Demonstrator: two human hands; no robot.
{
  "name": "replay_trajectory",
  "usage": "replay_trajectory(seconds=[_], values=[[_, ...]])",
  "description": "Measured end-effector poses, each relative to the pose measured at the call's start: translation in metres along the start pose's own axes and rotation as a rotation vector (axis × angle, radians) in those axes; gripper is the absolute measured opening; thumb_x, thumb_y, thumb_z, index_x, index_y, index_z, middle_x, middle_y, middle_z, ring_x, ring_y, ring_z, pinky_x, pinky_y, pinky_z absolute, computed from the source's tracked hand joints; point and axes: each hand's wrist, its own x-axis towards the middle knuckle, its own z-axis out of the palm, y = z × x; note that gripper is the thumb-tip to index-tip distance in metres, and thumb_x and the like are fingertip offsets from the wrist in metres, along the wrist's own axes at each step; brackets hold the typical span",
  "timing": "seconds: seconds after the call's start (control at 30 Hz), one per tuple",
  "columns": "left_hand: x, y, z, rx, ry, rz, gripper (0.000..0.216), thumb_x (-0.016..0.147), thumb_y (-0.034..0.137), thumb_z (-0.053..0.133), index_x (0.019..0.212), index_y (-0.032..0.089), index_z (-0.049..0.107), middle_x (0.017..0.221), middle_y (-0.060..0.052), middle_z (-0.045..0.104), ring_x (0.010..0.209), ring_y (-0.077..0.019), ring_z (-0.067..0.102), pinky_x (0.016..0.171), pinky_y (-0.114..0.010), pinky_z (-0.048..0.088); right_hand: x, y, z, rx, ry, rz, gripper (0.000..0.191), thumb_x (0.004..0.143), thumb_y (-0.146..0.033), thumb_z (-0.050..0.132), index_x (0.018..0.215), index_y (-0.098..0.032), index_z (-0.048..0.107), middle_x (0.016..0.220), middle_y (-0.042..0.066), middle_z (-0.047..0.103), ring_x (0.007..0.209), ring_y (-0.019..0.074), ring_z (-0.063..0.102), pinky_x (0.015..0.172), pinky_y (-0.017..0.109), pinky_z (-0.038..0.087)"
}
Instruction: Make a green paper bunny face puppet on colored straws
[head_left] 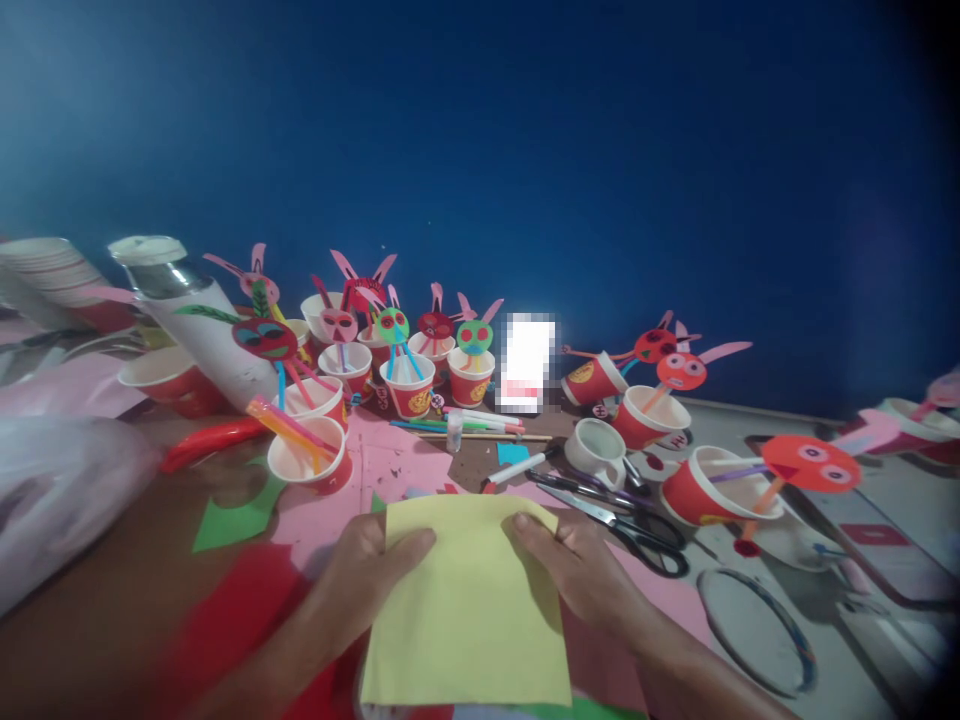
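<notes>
Paper sheet [466, 610], pale yellow, held up front & centre btwn both hands, over the cluttered worktop. L hand [356, 570] pinches its upper L edge, thumb on the near face, other fingers mostly hidden; R hand [581, 560] does likewise at upper R, so both grips are closed on it. Pink paper [390, 460] lies beyond, red paper [236, 605] to L, green scrap [240, 515] past the red. Just beyond R hand: black-handled scissors [622, 520], w/ white mug [592, 448] behind them. Small bottle [454, 434] stands nr markers [484, 418]. Farther back, red/white paper cups [409, 400] w/ long-eared paper faces [475, 337] on straws, lined up nr blue wall [480, 150].
</notes>
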Motion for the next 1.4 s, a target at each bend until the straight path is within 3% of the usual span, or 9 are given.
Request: replay_trajectory(seconds=[0.27,0.4,0.57,0.7,0.83,1.0,1.07,1.2,1.4], values=[[-0.003,0.007,-0.02,0.144,-0.225,0.139,0.033,0.079,0.04,0.054,0.083,0.012,0.07,0.073,-0.006,0.07,0.067,-0.0191,0.063,0.068,-0.029,0.048,-0.001,-0.016,-0.011,-0.377,0.107,-0.182,0.039,0.09,-0.043,0.039,0.068,-0.016,0.056,0.058,-0.001,0.052,0.05,0.0102,0.042,0.048,0.021,0.033],[-0.012,0.018,-0.033,0.464,-0.432,0.062,0.019,0.072,0.024,0.058,0.082,0.016,0.072,0.069,-0.001,0.067,0.06,-0.0142,0.056,0.056,-0.022,0.04,-0.002,-0.014,-0.014,-0.713,-0.086,-0.336,0.04,0.089,-0.041,0.042,0.062,-0.016,0.057,0.056,-0.001,0.053,0.051,0.0105,0.044,0.049,0.021,0.03],[-0.022,0.015,-0.031,0.683,-0.447,0.077,0.017,0.067,0.022,0.059,0.078,0.02,0.072,0.054,0.005,0.049,0.049,-0.0091,0.037,0.044,-0.019,0.025,-0.008,-0.009,-0.004,-0.848,-0.241,-0.471,0.035,0.089,-0.038,0.042,0.068,-0.018,0.061,0.058,0.0,0.059,0.052,0.0107,0.05,0.051,0.021,0.03],[-0.027,0.015,-0.027,0.703,-0.43,0.08,0.025,0.076,0.024,0.051,0.056,0.016,0.064,0.049,0.005,0.034,0.048,-0.0082,0.028,0.043,-0.02,0.021,-0.014,-0.017,-0.002,-0.743,-0.184,-0.508,0.032,0.089,-0.035,0.044,0.067,-0.018,0.059,0.059,0.0,0.058,0.053,0.0109,0.05,0.052,0.022,0.032],[-0.037,0.025,-0.041,0.636,-0.287,0.158,0.023,0.077,0.025,0.054,0.06,0.017,0.067,0.051,0.004,0.052,0.049,-0.0096,0.042,0.046,-0.019,0.032,-0.015,-0.027,-0.017,-0.326,0.157,-0.41,0.035,0.09,-0.039,0.041,0.068,-0.018,0.058,0.046,-0.004,0.046,0.042,0.0093,0.041,0.043,0.021,0.031],[-0.055,0.023,-0.053,-0.08,0.396,0.341,0.024,0.067,0.03,0.068,0.089,0.019,0.069,0.072,-0.002,0.071,0.063,-0.0193,0.064,0.058,-0.027,0.05,-0.007,-0.028,-0.037,0.099,0.374,-0.395,0.028,0.089,-0.04,0.046,0.074,-0.019,0.057,0.043,-0.005,0.045,0.04,0.0074,0.035,0.041,0.02,0.026],[-0.062,0.016,-0.046,-0.302,0.558,0.409,0.03,0.068,0.03,0.069,0.097,0.021,0.066,0.077,-0.001,0.072,0.06,-0.017,0.063,0.051,-0.024,0.049,-0.005,-0.025,-0.034,0.141,0.315,-0.369,0.03,0.089,-0.041,0.046,0.072,-0.019,0.056,0.043,-0.005,0.046,0.04,0.0074,0.036,0.04,0.02,0.025],[-0.067,-0.006,-0.022,-0.423,0.609,0.46,0.028,0.072,0.029,0.068,0.099,0.024,0.062,0.087,0.002,0.071,0.065,-0.0153,0.064,0.043,-0.019,0.045,-0.006,-0.018,-0.012,0.047,0.046,-0.226,0.037,0.087,-0.046,0.047,0.068,-0.016,0.056,0.045,-0.003,0.048,0.041,0.0081,0.041,0.041,0.02,0.03],[-0.064,-0.031,0.009,-0.516,0.425,0.493,0.031,0.08,0.025,0.06,0.111,0.021,0.059,0.098,-0.003,0.07,0.077,-0.0168,0.065,0.059,-0.023,0.049,-0.02,-0.008,0.031,0.109,-0.261,-0.184,0.038,0.085,-0.051,0.047,0.093,-0.015,0.056,0.057,-0.002,0.053,0.052,0.0104,0.048,0.049,0.022,0.038]])
